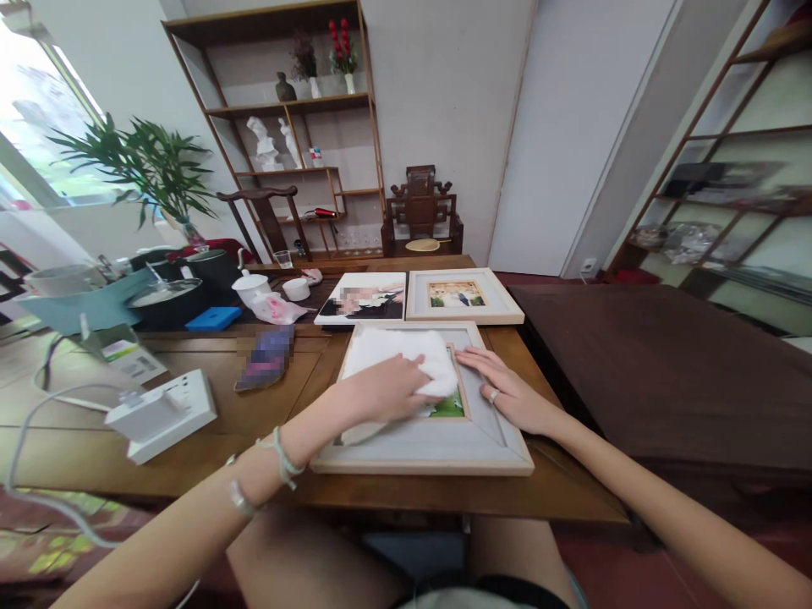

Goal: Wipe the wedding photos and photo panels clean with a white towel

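In front of me a light wooden picture frame (431, 467) lies flat on the table, with a wide pale border and a small picture (450, 408) at its middle. My left hand (384, 389) presses a white cloth (406, 348) against it, fingers bent over the fabric. The cloth covers the upper left of the frame and much of the picture. My right hand (515, 397), with a ring on one finger, rests on the frame's right side with fingers stretched out and nothing held.
Behind it lie a second framed picture (498, 309) and a photo panel (330, 315). To the left are a white power strip (181, 414), a blurred phone-like object (265, 359), a blue box (214, 318) and a white teapot (249, 288). A brown surface (660, 372) stands at right.
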A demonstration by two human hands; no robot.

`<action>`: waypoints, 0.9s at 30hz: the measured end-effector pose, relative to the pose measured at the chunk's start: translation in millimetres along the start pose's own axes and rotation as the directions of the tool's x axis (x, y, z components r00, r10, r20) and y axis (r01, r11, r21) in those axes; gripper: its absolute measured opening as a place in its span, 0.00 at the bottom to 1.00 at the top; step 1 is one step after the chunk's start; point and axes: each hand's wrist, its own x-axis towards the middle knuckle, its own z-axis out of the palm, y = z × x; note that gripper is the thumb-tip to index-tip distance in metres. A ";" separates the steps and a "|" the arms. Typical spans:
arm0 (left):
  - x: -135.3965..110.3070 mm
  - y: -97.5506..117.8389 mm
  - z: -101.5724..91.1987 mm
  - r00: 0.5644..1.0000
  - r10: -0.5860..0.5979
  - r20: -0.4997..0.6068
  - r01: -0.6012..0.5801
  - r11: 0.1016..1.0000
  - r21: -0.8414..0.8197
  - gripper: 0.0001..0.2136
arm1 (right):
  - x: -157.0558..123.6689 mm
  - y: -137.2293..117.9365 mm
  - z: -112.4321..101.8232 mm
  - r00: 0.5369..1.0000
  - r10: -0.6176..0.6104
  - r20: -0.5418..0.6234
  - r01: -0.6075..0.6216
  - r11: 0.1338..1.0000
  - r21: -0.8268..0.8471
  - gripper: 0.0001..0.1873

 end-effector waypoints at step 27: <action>57.9 -33.3 15.5 0.980 -0.064 -0.187 0.085 0.990 0.111 0.16 | 0.9 4.2 1.3 1.000 -0.026 -0.002 0.025 1.000 -0.017 0.26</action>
